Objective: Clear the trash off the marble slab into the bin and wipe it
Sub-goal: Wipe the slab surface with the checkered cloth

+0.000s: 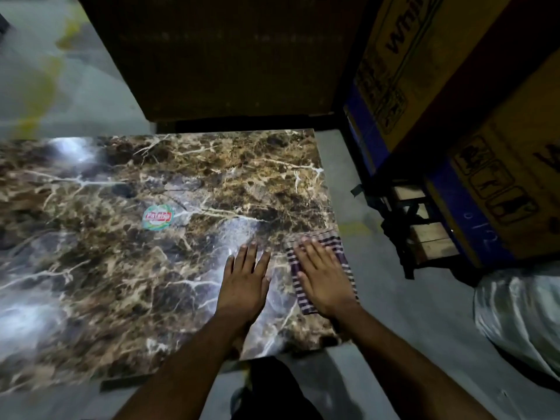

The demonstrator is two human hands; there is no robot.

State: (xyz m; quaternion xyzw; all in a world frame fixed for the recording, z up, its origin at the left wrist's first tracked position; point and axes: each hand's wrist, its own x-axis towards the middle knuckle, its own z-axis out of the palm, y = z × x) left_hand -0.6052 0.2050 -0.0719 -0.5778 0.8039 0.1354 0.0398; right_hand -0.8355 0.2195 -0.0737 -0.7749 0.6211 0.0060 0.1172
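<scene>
Since both hands lie flat on the marble slab and no loose trash shows on it, we judge we're in the wipe step.

Going left to right:
- Round sticker, well out beyond the left fingers and off to their left. Looks stuck down, not loose. Risk: the cloth edge catches it and half-peels it, or we waste passes trying to clear it as trash. Can't tell if it counts as trash.
- Left hand: fingers straight, slightly spread, pressing bare slab, holding nothing. It reads as our brace. Risk: the slab looks glossy, maybe damp, so the palm could skid and smear what's wiped.
- Right hand: fingers straight and close together, pressing the striped cloth flat, not pinching it. Cloth sits just beside the left fingers, at the slab's right edge, and seems to overhang it. Risk: a rightward stroke takes cloth and hand off the edge onto the floor; with only flat pressure the cloth can bunch or slip out.
- Right of the right fingers, well apart: cardboard boxes, a pale bag. We can't confirm that's the bin. Risk: crumbs pushed off this edge land on the floor, not in it.

Picture is blurred; fine debris on the slab can't be ruled out.
</scene>
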